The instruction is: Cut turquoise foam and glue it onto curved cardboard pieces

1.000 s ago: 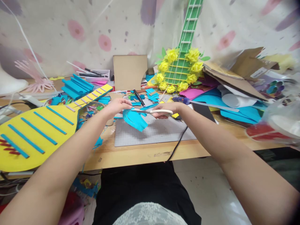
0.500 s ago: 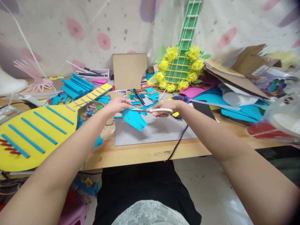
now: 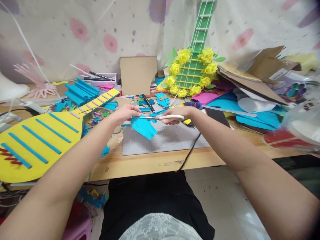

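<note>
Scissors (image 3: 172,117) at blue paper (image 3: 145,128), frame centre

We note the left hand (image 3: 127,112), just left of centre: fingers pinching the paper's top edge. Right hand (image 3: 186,113), right of centre: fingers wrapped round the scissors, tips across the paper. Grey mat (image 3: 162,143) below.

paper (image 3: 145,128): blue | scissor handles (image 3: 175,117): white | mat (image 3: 140,147): grey (gridded) | flowers (image 3: 183,56): yellow

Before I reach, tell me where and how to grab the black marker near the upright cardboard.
Take the black marker from above, probably best at mid-length, pinching its long sides: it is slim and lies slanted among paper scraps, with the scissors and blue paper held on its near side.
</note>
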The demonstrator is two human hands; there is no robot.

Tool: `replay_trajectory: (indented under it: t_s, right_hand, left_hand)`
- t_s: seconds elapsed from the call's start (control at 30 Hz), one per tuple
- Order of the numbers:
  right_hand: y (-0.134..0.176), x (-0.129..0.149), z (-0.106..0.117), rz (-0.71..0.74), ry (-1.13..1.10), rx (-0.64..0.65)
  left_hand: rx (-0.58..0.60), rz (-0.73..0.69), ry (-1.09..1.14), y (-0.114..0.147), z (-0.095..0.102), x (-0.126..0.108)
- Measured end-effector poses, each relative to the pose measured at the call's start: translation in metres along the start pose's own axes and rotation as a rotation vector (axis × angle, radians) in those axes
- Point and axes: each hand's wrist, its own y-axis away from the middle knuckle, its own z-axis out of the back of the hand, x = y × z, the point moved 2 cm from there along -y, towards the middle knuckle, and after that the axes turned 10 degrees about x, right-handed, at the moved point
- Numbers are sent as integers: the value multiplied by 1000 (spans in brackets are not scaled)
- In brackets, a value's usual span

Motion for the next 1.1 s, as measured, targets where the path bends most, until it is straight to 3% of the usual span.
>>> replay_trajectory:
  t_s: [0.27, 0.53, 1.1]
  right_hand:
    - [-3, -2, 0, 54, -71, 14]
    - [-4, -5, 0, -14, -138, -18]
    - [-3, 0, 1, 31, -28, -42]
  left_hand:
    - [-34, 36, -1, 5, -3, -9]
    - [-19, 42, 20, -3, 0, -3]
    - [-15, 55, 45, -1, -2, -4]
